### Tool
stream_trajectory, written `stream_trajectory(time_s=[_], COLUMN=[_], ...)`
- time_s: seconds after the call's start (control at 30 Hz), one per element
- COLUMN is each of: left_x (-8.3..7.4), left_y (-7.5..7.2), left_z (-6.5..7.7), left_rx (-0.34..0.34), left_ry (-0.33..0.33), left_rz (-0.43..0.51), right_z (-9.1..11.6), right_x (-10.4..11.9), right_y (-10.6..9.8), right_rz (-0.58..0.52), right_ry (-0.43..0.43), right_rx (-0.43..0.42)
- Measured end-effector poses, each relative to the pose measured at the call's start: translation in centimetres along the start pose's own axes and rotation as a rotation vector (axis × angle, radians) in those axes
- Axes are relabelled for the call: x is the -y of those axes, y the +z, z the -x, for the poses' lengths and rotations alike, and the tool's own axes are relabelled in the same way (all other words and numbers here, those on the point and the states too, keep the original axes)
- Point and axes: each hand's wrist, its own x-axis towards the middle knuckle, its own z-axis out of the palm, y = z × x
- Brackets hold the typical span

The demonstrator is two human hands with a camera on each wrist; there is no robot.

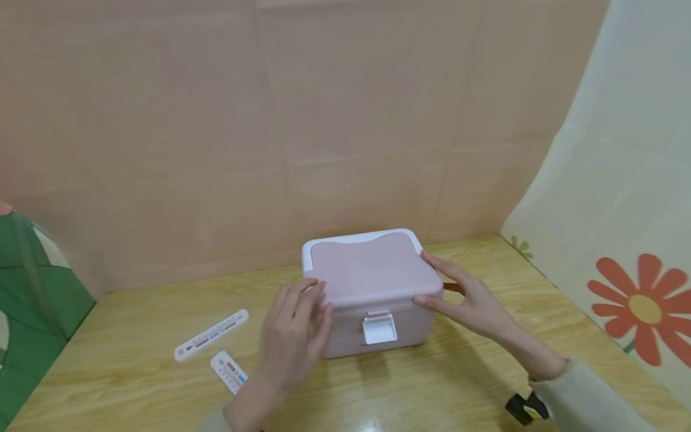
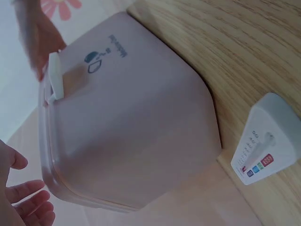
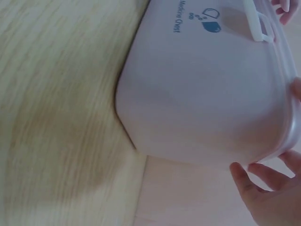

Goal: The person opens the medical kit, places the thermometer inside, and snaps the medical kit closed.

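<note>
A pale pink medicine chest (image 1: 372,270) with a white-edged lid stands upright on the wooden table, its lid down. "Medicine Chest" lettering shows on its front in the right wrist view. The white latch (image 1: 379,329) at the front sticks outward. My left hand (image 1: 291,327) is by the chest's left front corner, fingers loosely bent and holding nothing; in the left wrist view the fingers (image 2: 28,200) appear just off the lid. At the right end my right hand (image 1: 475,300) touches the lid with the thumb near the front corner and extended fingers along the side.
Left of the chest lie a long white thermometer strip (image 1: 212,335) and a shorter white thermometer card (image 1: 229,371), partly behind the left forearm. A beige cloth (image 1: 270,132) hangs behind the table. Flower-printed cloth (image 1: 610,198) borders the right side, green cloth (image 1: 38,318) the left.
</note>
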Motion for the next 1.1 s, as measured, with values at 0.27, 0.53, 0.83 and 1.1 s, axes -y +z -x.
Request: stream_trajectory(time_s=[0.27,0.53,0.83,1.1], left_x=[0.6,0.8,0.9,1.1], left_y=[-0.3,-0.4,-0.3,-0.4], left_z=[0.7,1.5,1.5,1.8], left_rx=[0.06,0.169,0.192,0.261], left_ry=[-0.088,-0.226,-0.311,-0.41], left_rz=[-0.014,-0.038,-0.023,-0.034], right_z=[0.4,1.0,1.5,1.6], right_x=[-0.2,0.0,-0.2,-0.3], right_y=[0.4,0.1,-0.4,-0.3], right_rz=[-0.003,-0.057,-0.044,-0.067], right_ry=[0.036,0.098,0.095,0.122], right_rx=[-0.031,-0.027,-0.068,-0.063])
